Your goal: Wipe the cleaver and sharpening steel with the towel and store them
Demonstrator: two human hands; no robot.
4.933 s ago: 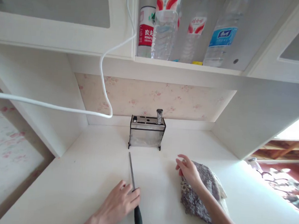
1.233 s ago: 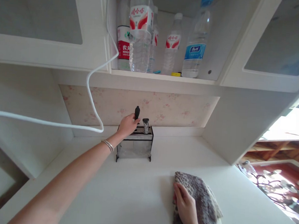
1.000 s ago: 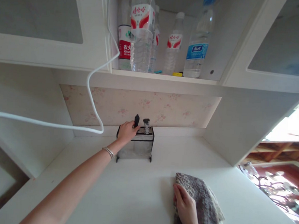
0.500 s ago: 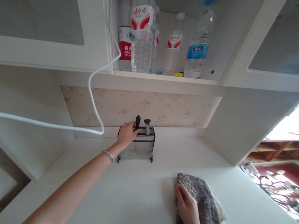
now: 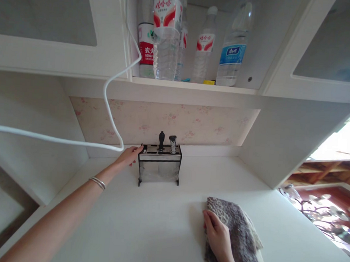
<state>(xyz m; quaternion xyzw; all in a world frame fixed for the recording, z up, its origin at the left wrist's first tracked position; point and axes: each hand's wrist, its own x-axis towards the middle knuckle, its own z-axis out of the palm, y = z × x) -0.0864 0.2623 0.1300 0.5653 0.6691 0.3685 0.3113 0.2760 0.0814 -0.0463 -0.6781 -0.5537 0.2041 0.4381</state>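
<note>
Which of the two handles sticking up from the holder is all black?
The left handle, nearer the left hand; the other handle has whitish patches.

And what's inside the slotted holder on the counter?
Out of the top of the slotted holder stand a black handle and, to its right, a mottled grey handle. Lower down, the hazy front keeps me from making out what they're attached to.

Soft daylight, blown-out glare at far right, dimmer cupboard (image 5: pixel 268 41), faint shadow beside the cloth (image 5: pixel 244 231)
</note>
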